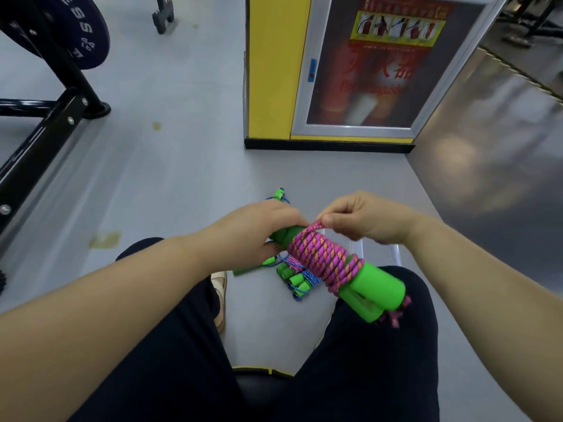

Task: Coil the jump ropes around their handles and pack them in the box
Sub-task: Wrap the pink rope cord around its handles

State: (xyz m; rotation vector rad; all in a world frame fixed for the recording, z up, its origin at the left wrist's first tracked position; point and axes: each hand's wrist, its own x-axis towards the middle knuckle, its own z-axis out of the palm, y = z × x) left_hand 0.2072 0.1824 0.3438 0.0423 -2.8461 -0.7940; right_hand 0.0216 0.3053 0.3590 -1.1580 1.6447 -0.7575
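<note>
While both hands sit above the knees, I see left hand gripping green handles and right hand fingers pinching the pink rope coiled round them. Other ropes lie on the grey floor, with an extinguisher cabinet ahead.

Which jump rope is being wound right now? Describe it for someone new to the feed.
From the yellow pillar, drop straight down to the two hands. The left hand grips green handles and the right hand pinches the pink-and-orange rope coiled round them. The bundles on the floor below lie loose and show blue cord.
</note>
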